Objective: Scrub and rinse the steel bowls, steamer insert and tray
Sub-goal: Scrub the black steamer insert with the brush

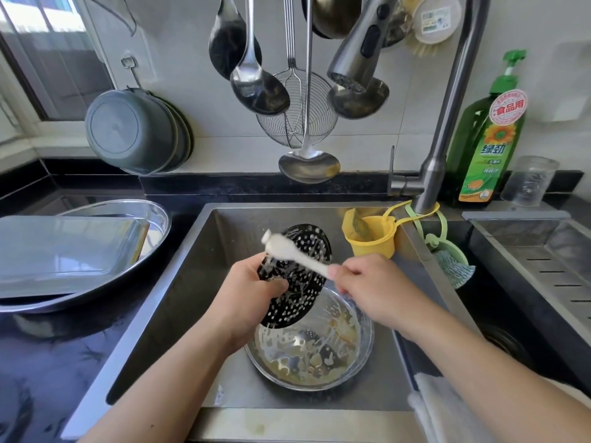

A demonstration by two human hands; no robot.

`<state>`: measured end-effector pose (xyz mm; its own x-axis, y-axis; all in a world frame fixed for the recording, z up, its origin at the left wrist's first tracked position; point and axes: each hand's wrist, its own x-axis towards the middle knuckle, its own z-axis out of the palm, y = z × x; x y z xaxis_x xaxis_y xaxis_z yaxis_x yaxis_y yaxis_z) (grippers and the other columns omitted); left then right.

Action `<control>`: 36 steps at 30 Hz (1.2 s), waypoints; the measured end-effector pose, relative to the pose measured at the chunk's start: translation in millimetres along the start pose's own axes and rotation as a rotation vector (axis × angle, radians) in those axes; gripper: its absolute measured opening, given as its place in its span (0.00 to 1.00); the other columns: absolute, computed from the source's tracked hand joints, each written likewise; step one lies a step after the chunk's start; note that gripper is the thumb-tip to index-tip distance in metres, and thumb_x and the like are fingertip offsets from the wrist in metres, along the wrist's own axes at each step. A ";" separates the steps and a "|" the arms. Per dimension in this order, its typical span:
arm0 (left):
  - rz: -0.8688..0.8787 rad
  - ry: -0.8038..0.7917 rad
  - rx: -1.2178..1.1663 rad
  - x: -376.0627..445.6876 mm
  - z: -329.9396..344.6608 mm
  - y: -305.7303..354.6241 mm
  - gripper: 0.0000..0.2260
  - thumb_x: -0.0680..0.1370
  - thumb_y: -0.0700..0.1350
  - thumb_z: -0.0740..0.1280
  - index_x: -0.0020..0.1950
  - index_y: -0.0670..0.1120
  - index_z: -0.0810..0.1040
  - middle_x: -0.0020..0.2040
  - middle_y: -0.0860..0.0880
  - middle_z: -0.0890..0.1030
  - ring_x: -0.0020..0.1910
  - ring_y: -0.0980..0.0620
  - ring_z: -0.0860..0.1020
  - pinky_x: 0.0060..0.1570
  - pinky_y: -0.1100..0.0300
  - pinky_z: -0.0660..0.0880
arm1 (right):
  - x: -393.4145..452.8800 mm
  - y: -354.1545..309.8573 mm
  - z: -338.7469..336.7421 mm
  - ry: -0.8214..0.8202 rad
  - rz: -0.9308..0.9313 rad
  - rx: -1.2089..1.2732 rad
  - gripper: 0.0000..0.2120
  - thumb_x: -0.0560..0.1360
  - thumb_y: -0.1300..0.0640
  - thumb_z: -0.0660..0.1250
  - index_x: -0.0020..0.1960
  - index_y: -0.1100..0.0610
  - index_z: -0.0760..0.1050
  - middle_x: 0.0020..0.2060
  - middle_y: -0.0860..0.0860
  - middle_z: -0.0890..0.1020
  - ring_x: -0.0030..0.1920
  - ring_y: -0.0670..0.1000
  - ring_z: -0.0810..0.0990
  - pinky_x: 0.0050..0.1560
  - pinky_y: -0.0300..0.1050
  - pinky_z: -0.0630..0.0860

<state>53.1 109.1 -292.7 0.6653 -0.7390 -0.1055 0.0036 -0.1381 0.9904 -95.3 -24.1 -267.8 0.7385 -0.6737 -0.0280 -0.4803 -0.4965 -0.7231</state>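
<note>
My left hand (256, 287) grips the left edge of the perforated steamer insert (302, 276), holding it tilted upright over the sink. Soapy streaks run down its dark face. My right hand (367, 287) holds the handle of a white dish brush (287, 251), whose head lies against the insert's upper left part. Under the insert, a steel bowl (319, 356) with foam and yellowish residue sits on the sink floor. On the left counter a rectangular steel tray (64, 247) lies upside down inside a wide steel bowl (153, 215).
The steel sink (179, 298) has a faucet (447, 107) at its back right with the spray head overhead. A yellow holder (371, 238), a green holder with a sponge, a detergent bottle (489, 145) and a jar stand nearby. Ladles and a strainer hang above.
</note>
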 end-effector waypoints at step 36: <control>-0.020 -0.101 -0.402 2.2 -4.3 2.7 0.17 0.78 0.25 0.62 0.64 0.36 0.79 0.58 0.35 0.85 0.59 0.36 0.83 0.61 0.41 0.79 | 8.0 6.7 -6.4 0.101 0.149 0.164 0.22 0.85 0.48 0.57 0.35 0.55 0.70 0.26 0.48 0.69 0.26 0.48 0.65 0.30 0.42 0.61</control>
<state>57.8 110.0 -289.9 0.5857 -0.8025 -0.1136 0.3204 0.1005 0.9419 -95.5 -36.3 -268.4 0.6102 -0.7883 -0.0794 -0.4909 -0.2975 -0.8189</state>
